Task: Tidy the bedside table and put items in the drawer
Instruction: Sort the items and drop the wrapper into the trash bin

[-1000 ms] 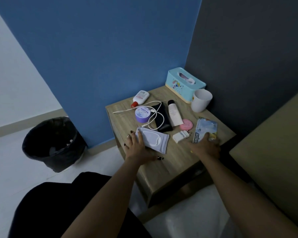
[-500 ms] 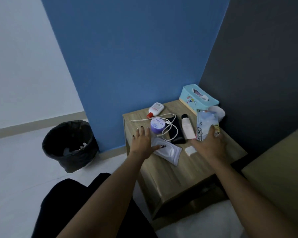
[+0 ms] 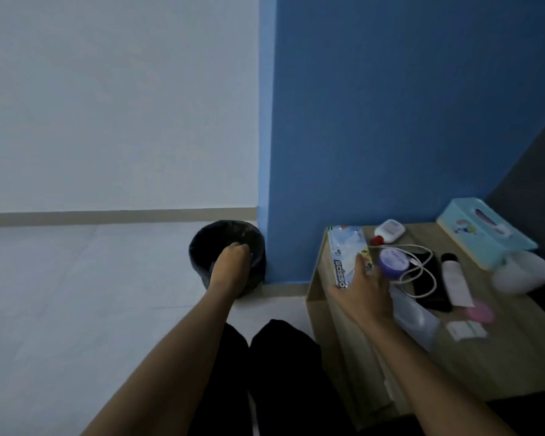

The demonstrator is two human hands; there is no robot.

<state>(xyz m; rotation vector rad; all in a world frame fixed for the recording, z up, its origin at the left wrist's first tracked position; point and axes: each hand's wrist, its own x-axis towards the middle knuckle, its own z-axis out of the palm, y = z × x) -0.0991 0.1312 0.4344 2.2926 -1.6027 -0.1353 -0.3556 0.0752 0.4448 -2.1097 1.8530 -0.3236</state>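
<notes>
head view, one frame, dim light, some blur.

- right hand [image 3: 364, 294]: fingers clamped on flat printed packet [image 3: 348, 253], held upright over the left edge of the bedside table [image 3: 516, 357]. thumb on the packet's lower right face.
- left hand [image 3: 232, 265]: fingers bunched, pointing down over the mouth of black bin [image 3: 227, 256] on the floor, well apart from the right-hand grip, to its left. can't tell if anything is in that hand; fingertips too dark.
- just right of the grip: purple round tub [image 3: 392, 262], w/ white cable [image 3: 422, 272] looped around/beside it and over a black flat item [image 3: 431, 287].
- behind the grip, far edge of tabletop: white bottle w/ red cap [image 3: 387, 232], lying down.
- just below-right of the grip: clear pouch [image 3: 416, 319], flat on the top, partly hidden by the wrist.
- further right: white tube w/ black cap [image 3: 456, 281], pink round item [image 3: 480, 314], small white plug-like block [image 3: 466, 330].
- far right corner: turquoise tissue box [image 3: 482, 234]; white cup [image 3: 523, 275] in front of it, blurred.
- drawer: not made out in this frame.
</notes>
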